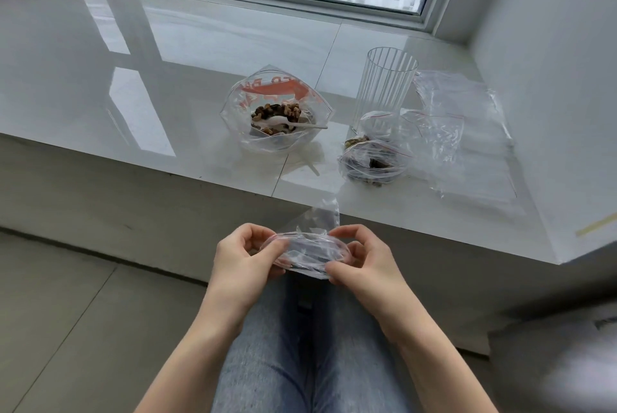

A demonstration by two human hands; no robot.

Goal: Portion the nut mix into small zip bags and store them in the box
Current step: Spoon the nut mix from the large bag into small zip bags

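Note:
Above my lap I hold a small clear zip bag [307, 250] with both hands. My left hand [245, 257] pinches its left edge and my right hand [359, 257] pinches its right edge, the mouth spread between them. On the white sill stands a large open zip bag of nut mix [275, 112] with orange print, and a white plastic spoon [287, 124] lies in it. Two small bags with nuts inside [372, 159] lie to its right. A tall clear ribbed container [387, 85] stands behind them.
A pile of flat small zip bags [467, 139] lies at the right of the glossy sill [133, 95], near the wall. A window runs along the back. My jeans-clad legs are below, and a blurred grey object [561, 362] sits at bottom right.

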